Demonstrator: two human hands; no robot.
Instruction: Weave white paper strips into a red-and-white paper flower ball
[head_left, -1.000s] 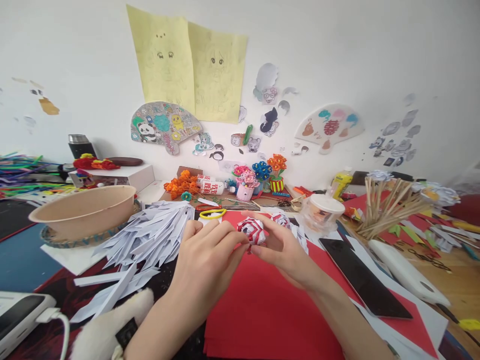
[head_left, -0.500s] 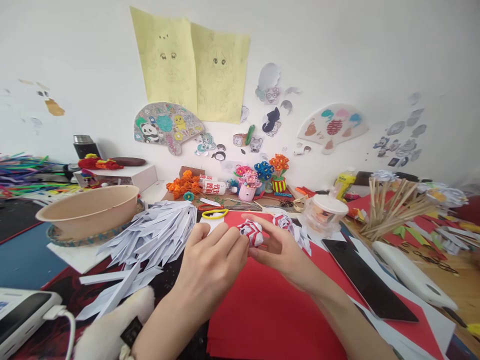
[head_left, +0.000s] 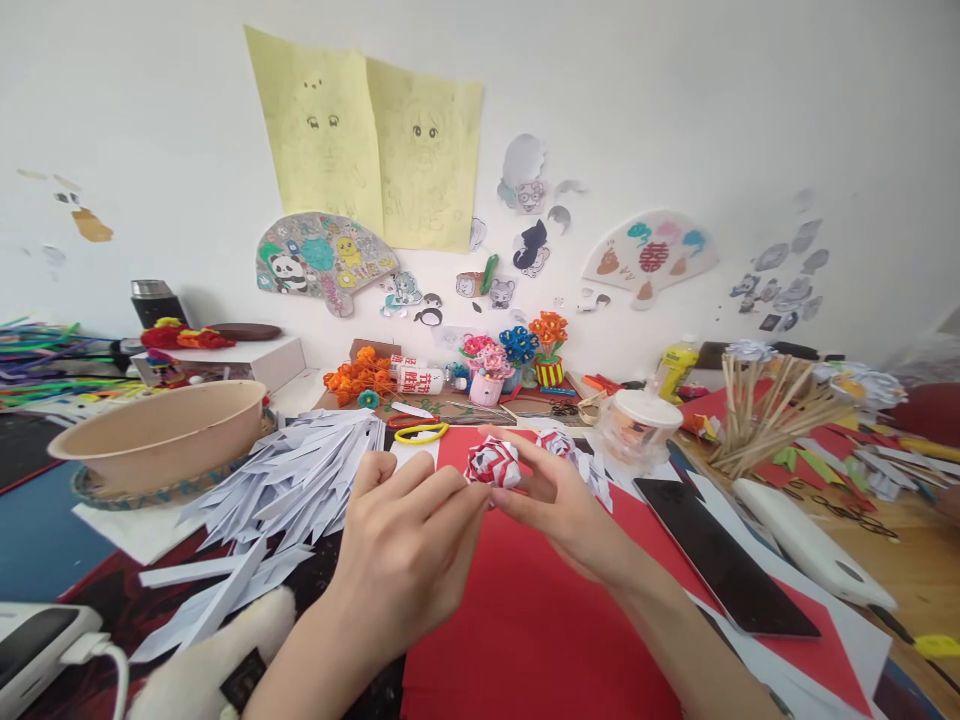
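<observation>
A red-and-white paper flower (head_left: pixel 492 462), folded in striped layers, is held up above the red paper (head_left: pixel 540 610). My right hand (head_left: pixel 559 490) grips it from the right, with thumb below and fingers behind. My left hand (head_left: pixel 416 530) is closed, knuckles up, its fingertips pinching at the flower's lower left side; what lies inside the curled fingers is hidden. Just behind my right hand lies another red-and-white paper flower (head_left: pixel 553 442) with loose white paper strips (head_left: pixel 596 478). Scissors with yellow and red handles (head_left: pixel 421 434) rest beyond my left hand.
To the left are a pile of folded white strips (head_left: pixel 300 480) and a beige basin (head_left: pixel 157 430). At right lie a black phone (head_left: pixel 724 555), a white power bank (head_left: pixel 814 540), a lidded plastic cup (head_left: pixel 641 425) and wooden sticks (head_left: pixel 772 415). Flower pots (head_left: pixel 487 388) stand by the wall.
The view has shifted slightly, so the desk items sit a little further left. The flower has turned, showing more of its front. Both hands keep their hold.
</observation>
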